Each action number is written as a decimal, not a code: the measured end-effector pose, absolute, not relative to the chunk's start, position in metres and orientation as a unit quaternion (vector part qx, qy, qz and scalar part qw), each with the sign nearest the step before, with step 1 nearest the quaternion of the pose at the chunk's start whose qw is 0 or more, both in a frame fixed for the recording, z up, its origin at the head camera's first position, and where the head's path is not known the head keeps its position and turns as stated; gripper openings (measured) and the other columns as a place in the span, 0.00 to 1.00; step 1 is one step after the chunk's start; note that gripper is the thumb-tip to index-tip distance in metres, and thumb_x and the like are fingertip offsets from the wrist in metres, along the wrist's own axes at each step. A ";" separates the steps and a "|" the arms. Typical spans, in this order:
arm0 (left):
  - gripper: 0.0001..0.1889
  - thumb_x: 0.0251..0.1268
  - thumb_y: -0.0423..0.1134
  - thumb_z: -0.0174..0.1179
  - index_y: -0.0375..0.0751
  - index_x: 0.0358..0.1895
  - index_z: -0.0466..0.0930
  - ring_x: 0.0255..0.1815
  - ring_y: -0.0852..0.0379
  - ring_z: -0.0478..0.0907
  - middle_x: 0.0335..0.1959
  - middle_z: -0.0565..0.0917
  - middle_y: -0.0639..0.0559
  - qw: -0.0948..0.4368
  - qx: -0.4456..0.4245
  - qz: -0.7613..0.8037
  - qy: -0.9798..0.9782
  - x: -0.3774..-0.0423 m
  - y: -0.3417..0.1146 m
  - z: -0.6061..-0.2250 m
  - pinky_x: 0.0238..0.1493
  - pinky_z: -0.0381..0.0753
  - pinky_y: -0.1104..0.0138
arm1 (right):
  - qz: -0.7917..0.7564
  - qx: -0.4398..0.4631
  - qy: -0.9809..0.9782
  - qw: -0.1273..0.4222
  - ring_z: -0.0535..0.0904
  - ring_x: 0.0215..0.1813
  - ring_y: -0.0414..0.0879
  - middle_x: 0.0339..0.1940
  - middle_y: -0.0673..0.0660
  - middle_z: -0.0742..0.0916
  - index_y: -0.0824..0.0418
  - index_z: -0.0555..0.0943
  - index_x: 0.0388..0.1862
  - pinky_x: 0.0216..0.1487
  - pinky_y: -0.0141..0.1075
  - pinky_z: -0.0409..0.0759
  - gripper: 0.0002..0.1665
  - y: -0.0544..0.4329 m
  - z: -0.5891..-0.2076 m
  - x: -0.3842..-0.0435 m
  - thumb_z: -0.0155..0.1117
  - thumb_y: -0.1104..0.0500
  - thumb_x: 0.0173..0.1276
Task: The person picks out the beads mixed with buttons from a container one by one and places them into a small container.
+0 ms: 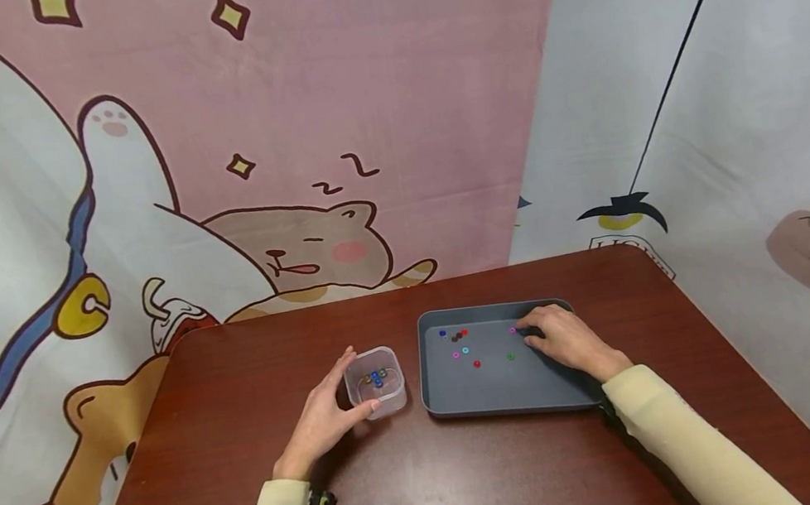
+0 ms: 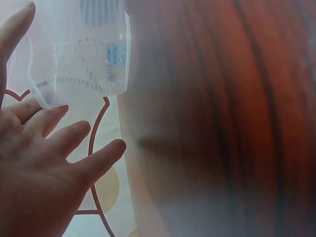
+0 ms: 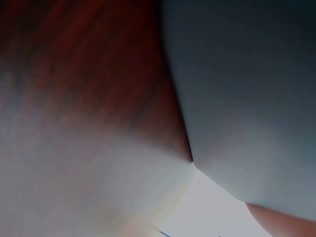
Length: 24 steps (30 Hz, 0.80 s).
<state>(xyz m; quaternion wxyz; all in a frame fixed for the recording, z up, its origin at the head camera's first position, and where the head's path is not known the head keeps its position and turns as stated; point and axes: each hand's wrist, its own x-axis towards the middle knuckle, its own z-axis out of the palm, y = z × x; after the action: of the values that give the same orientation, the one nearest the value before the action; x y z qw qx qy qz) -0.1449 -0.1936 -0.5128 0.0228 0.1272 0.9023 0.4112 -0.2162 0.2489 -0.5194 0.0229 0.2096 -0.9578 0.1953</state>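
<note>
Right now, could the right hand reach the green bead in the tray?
Probably yes: the right hand is over the gray tray, near the green bead, nothing visible between them.

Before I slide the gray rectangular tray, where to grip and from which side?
The gray rectangular tray is probably best pinched midway along its near long rim, coming from the near side: that raised edge is bare, while the right hand covers part of the right end. Keep level; small beads lie inside.

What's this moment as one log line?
left hand: around clear box | right hand: over gray tray, near pink ring | beads: in both
</note>
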 end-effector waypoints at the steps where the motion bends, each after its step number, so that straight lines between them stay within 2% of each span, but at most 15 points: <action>1: 0.52 0.57 0.60 0.75 0.55 0.83 0.58 0.80 0.48 0.61 0.83 0.59 0.57 0.023 0.127 0.412 0.902 -0.145 -0.194 -0.513 0.75 0.61 0.42 | 0.196 0.210 -0.957 0.024 0.79 0.63 0.64 0.55 0.62 0.88 0.63 0.88 0.57 0.64 0.61 0.74 0.17 0.249 -0.520 -0.216 0.72 0.63 0.70; 12: 0.52 0.57 0.61 0.76 0.54 0.83 0.59 0.80 0.47 0.62 0.83 0.59 0.56 0.018 0.128 0.412 0.902 -0.145 -0.194 -0.514 0.75 0.61 0.42 | 0.199 0.220 -0.954 0.035 0.82 0.55 0.61 0.45 0.57 0.89 0.61 0.90 0.46 0.59 0.59 0.78 0.09 0.248 -0.520 -0.217 0.74 0.64 0.67; 24: 0.52 0.57 0.60 0.76 0.54 0.82 0.59 0.80 0.49 0.61 0.83 0.59 0.55 0.019 0.130 0.413 0.901 -0.146 -0.195 -0.515 0.76 0.61 0.44 | 0.223 0.211 -0.951 0.031 0.83 0.54 0.58 0.47 0.58 0.88 0.61 0.89 0.47 0.57 0.58 0.79 0.09 0.249 -0.515 -0.214 0.72 0.65 0.68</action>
<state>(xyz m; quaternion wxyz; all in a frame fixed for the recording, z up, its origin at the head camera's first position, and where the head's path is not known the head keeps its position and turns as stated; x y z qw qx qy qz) -0.1463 -0.1951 -0.5147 0.0194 0.1303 0.9012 0.4129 -0.2139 0.2491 -0.5155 0.0310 0.2107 -0.9513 0.2230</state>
